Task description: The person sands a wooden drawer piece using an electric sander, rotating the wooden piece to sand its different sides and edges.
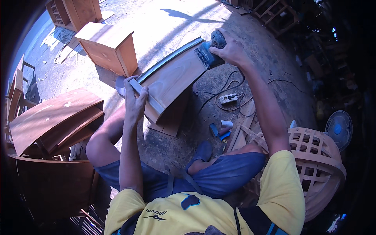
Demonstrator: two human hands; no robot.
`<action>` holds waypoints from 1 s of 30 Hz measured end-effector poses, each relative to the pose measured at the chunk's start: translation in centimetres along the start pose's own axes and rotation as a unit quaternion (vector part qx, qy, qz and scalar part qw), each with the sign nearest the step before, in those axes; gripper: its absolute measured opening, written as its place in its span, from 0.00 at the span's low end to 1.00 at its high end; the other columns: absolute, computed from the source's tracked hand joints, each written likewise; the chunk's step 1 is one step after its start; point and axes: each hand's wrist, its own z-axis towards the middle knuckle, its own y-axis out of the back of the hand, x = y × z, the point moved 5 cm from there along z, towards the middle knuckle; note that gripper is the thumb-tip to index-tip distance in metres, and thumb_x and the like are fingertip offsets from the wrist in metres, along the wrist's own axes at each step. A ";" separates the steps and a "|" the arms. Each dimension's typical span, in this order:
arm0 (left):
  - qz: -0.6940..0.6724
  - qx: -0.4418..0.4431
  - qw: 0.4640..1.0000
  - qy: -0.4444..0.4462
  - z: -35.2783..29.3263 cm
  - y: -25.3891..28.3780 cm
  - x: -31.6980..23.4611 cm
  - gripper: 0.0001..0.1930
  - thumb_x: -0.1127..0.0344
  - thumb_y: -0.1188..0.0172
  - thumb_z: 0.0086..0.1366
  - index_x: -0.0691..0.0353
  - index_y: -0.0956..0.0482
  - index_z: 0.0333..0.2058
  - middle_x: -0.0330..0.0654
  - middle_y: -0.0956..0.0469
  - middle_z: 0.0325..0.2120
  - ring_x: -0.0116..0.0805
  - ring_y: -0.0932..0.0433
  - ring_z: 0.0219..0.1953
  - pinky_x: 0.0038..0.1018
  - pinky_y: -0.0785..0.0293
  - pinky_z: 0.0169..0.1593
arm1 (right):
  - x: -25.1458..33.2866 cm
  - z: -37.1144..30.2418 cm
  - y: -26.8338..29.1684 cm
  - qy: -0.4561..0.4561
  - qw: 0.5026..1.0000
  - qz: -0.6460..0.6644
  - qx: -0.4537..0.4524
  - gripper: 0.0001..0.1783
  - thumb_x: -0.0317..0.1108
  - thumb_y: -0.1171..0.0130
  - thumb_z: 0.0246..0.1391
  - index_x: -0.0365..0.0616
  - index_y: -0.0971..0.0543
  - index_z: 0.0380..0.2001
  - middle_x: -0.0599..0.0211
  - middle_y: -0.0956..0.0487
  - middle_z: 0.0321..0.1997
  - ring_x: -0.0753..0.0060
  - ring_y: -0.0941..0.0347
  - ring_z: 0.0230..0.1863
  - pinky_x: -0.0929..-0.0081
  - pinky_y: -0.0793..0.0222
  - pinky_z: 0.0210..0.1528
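A pale wooden drawer box (172, 80), by the look of it, is held aslant in front of the body, ctr of view, well clear of the lap; what it's propped on can't be fully made out, though more wood is seen under it. Its broad side is turned up: smooth, w/ visible grain, edged along the L by a shiny metal rail (168, 58). The near L corner is gripped by the L hand (135, 100), fingers curled round the edge, thumb on the other side. A teal-and-black power sander (213, 58) is clasped in the R hand (232, 51), fingers wrapped round its body, & is held at the box's far end.

The concrete floor (270, 62) is scuffed & dusty, sunlit up top, shaded nearer. A white power strip (228, 98) is laid R of the box, w/ dark cables (214, 94) looped about it; blue scraps (213, 129) are strewn nearer. At R, a curved wooden lattice frame (313, 156) is set just beside a blue fan (339, 127). At L, a reddish-brown curved cabinet (55, 117) is seen, w/ a plain wooden cabinet (103, 47) stood farther off in the sun.
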 end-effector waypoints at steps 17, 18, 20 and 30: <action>-0.038 0.000 0.999 0.038 0.0 0.0 0.0 0.22 0.55 0.48 0.79 0.66 0.33 0.60 0.54 0.25 0.43 0.47 0.21 0.48 0.41 0.26 0.57 | 17.1 -7.5 1.3 0.278 0.913 -0.020 0.300 0.47 0.27 0.21 0.41 0.61 0.28 0.67 0.59 0.27 0.65 0.50 0.28 0.69 0.52 0.30 0.76; -0.041 0.000 0.998 0.038 -0.1 0.0 -0.1 0.21 0.55 0.49 0.80 0.66 0.33 0.60 0.55 0.25 0.44 0.48 0.21 0.49 0.42 0.26 0.57 | 17.9 -7.8 1.0 0.292 0.904 -0.030 0.312 0.47 0.26 0.21 0.41 0.60 0.28 0.67 0.59 0.27 0.65 0.49 0.28 0.69 0.52 0.29 0.75; -0.032 0.004 0.999 0.034 0.0 -0.2 0.1 0.21 0.55 0.54 0.80 0.61 0.35 0.63 0.57 0.23 0.47 0.52 0.21 0.51 0.43 0.28 0.58 | 19.2 -7.9 0.6 0.329 0.887 -0.036 0.323 0.47 0.23 0.21 0.42 0.60 0.28 0.66 0.60 0.27 0.63 0.48 0.27 0.68 0.52 0.27 0.73; -0.017 -0.006 1.000 0.004 0.2 -0.3 0.4 0.21 0.56 0.56 0.81 0.64 0.34 0.62 0.62 0.26 0.52 0.57 0.23 0.56 0.44 0.29 0.63 | 20.3 -8.6 0.4 0.357 0.873 -0.074 0.323 0.45 0.24 0.21 0.43 0.62 0.28 0.65 0.62 0.26 0.61 0.49 0.26 0.66 0.52 0.26 0.70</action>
